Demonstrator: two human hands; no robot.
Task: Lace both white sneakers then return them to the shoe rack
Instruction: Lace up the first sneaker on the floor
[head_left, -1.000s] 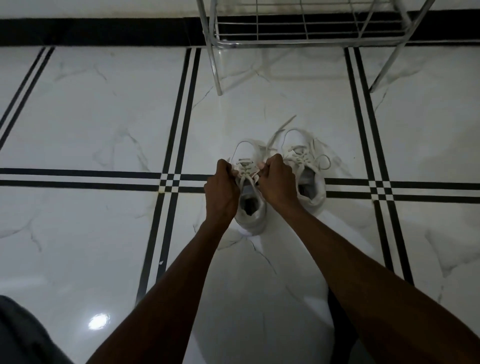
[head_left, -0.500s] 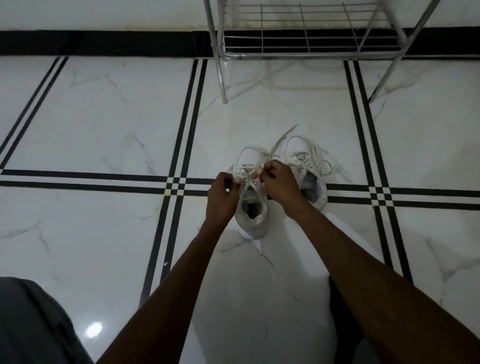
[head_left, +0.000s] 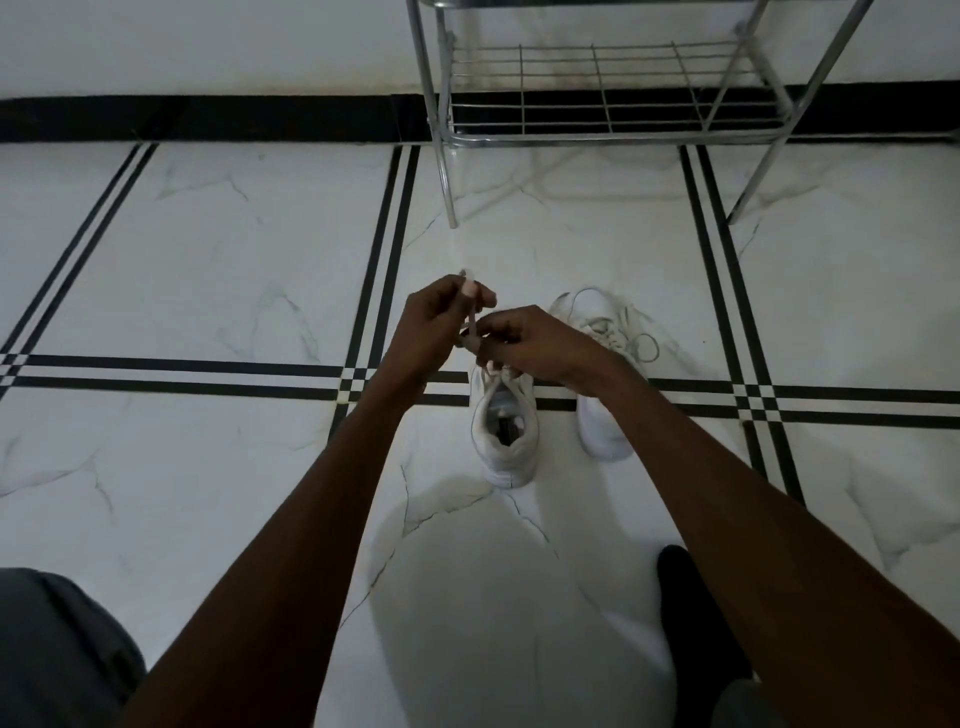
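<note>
Sneakers sit side by side on the marble floor (head_left: 218, 270), heels toward the person. The nearer sneaker (head_left: 503, 426), just below both hands, is the one being laced. A second ago both hands were down at its eyelets; now they have lifted clear of the tongue, drawing the lace (head_left: 471, 325) up taut above the shoe. The left hand (head_left: 435, 322) has its grip pinched on the lace's upper end, whose tip pokes out above the fingers. The right hand (head_left: 535, 345), just beside and slightly lower, has its grip closed narrowly on the same lace nearer the shoe. That lift reads as slack being pulled through after a pass, so lacing of this shoe seems close to the top eyelets, though they are hidden by the hands.

Beyond the right hand, the second sneaker (head_left: 605, 415) already shows a looped bow, so it looks done. Farther off, well apart from both hands, the metal shoe rack (head_left: 597, 109) stands against the wall with its lower shelf bare; returning the pair is not yet begun.
</note>
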